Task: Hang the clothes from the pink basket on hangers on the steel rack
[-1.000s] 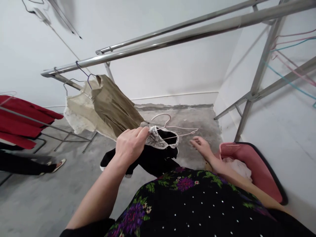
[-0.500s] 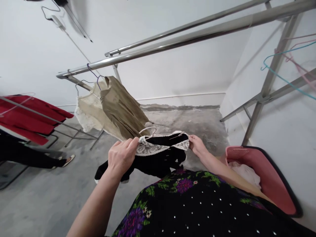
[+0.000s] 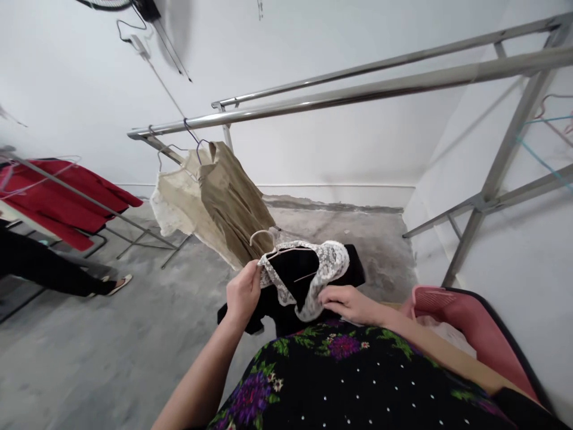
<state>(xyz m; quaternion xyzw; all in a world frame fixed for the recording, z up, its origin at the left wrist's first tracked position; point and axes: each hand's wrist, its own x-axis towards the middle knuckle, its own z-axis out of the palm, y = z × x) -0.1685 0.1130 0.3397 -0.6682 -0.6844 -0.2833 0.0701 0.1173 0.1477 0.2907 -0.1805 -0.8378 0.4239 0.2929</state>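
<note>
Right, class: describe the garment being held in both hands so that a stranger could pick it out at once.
Start at the long steel rail crossing the room, with two pale garments hanging from it. Below them, the left hand and right hand hold a black garment on a white wire hanger. Unlike the beige pieces and the red clothes, it is black with a white lace collar.

No lettering, label, brand or number could be read anywhere in the room: none on the black garment (image 3: 308,280) with its lace collar, the hanging clothes, the pink basket (image 3: 474,325) or the white walls.
</note>
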